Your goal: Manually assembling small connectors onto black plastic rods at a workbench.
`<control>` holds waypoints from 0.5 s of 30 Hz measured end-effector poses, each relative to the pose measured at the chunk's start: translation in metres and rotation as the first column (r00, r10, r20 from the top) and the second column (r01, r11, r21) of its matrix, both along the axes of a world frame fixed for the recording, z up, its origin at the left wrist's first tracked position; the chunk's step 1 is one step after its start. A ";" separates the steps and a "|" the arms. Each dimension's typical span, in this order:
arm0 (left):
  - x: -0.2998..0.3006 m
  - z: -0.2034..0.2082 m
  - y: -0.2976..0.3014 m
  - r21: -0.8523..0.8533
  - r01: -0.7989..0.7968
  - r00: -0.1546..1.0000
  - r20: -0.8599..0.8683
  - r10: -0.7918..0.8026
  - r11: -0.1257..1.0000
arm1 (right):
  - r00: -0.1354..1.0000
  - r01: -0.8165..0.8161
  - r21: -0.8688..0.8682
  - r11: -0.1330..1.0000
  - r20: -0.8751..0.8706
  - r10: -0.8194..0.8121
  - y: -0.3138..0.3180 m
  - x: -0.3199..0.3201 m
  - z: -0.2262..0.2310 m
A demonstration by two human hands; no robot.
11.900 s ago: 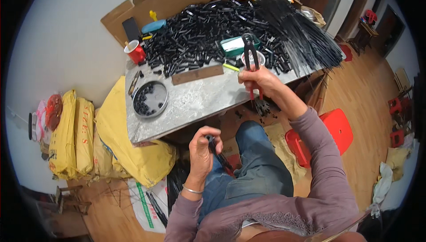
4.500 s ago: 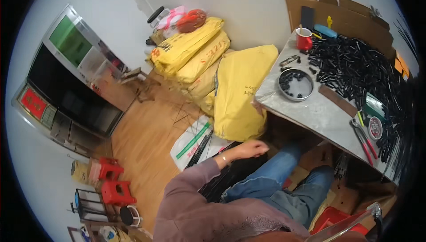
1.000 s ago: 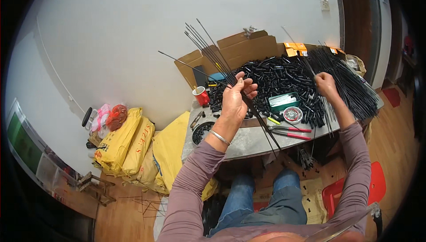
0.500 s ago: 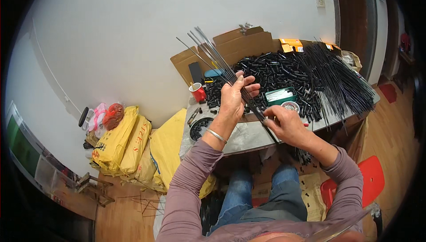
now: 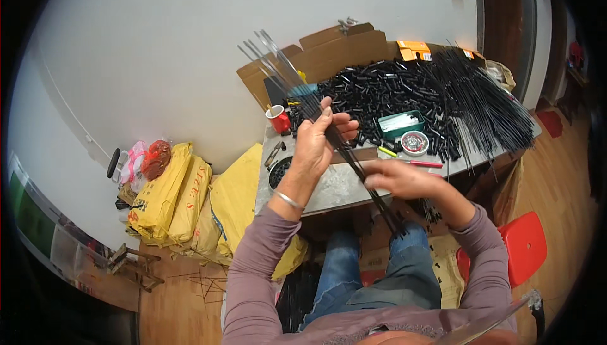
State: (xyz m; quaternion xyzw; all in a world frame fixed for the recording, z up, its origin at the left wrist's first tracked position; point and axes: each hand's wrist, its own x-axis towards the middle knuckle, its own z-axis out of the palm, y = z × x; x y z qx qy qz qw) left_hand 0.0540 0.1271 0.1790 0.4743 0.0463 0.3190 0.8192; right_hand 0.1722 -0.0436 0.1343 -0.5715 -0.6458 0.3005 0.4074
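My left hand (image 5: 314, 142) is closed around a bundle of long thin dark rods (image 5: 346, 151) above the front of the table. The rods slant from pale, shiny tips at the upper left down to dark ends over my knee. My right hand (image 5: 404, 178) is beside the lower part of the bundle, its fingertips close to the rods and smeared by motion. Whether it touches or grips any rod cannot be made out. A heap of short black tubular pieces (image 5: 392, 89) covers the table behind my hands.
More long rods (image 5: 484, 101) lie piled at the table's right. Nearby stand a green box (image 5: 401, 131) of white pieces, a round tub (image 5: 415, 143), a pink pen (image 5: 422, 164) and a red cup (image 5: 278, 119). Yellow sacks (image 5: 160, 196) sit at left, a red stool (image 5: 527, 248) at right.
My left hand and the rods have shifted slightly left. The lower rod ends now reach over my knee. My right hand has moved slightly down and left, its pinched fingers now blurred.
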 end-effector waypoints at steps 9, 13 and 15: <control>-0.054 0.000 0.003 0.039 0.046 0.994 -0.106 -0.041 0.998 | 0.603 -0.486 0.739 0.467 -0.103 0.791 -0.056 -0.091 0.099; -0.057 0.003 0.002 0.020 0.080 0.992 -0.101 -0.078 0.997 | 0.656 -0.538 0.664 0.520 -0.057 0.752 -0.062 -0.093 0.112; -0.053 0.007 -0.002 0.010 0.105 0.990 -0.094 -0.104 0.994 | 0.697 -0.515 0.655 0.553 -0.056 0.715 -0.066 -0.095 0.110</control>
